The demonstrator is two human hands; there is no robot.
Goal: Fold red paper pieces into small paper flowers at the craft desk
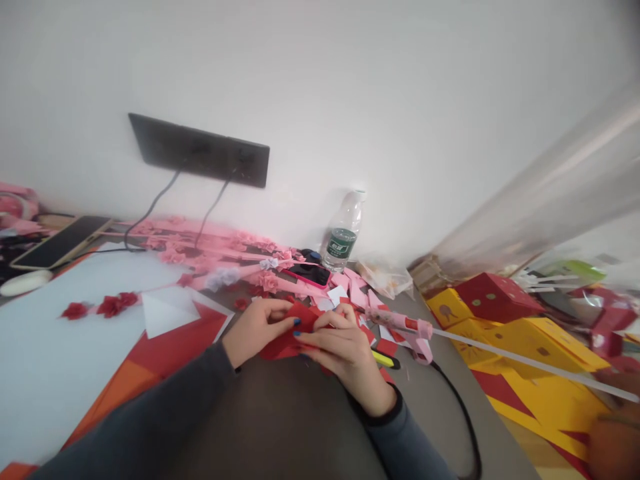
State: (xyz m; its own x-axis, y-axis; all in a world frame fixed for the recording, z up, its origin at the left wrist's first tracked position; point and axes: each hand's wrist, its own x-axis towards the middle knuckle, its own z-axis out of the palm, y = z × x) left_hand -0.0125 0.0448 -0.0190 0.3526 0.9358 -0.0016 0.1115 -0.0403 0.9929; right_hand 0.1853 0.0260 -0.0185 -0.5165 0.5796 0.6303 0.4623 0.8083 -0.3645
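A piece of red paper (280,344) is held between both hands above the grey table. My left hand (257,330) grips its left side, thumb laid over the front. From the right, my right hand (345,347) pinches the same paper, its fingers curled close to the left thumb. Part of the sheet is hidden behind the fingers, so its exact fold cannot be made out. Just right of the right hand lie a pink glue gun (400,325) with a long glue stick (530,363) and a yellow-and-black cutter (385,359).
Pink paper-flower stems (220,250) lie along the wall beside a water bottle (341,233) and a phone (310,272). White and red sheets (170,310) cover the left. Paper scraps (357,293) are scattered ahead. Yellow and red boxes (505,297) stand at right.
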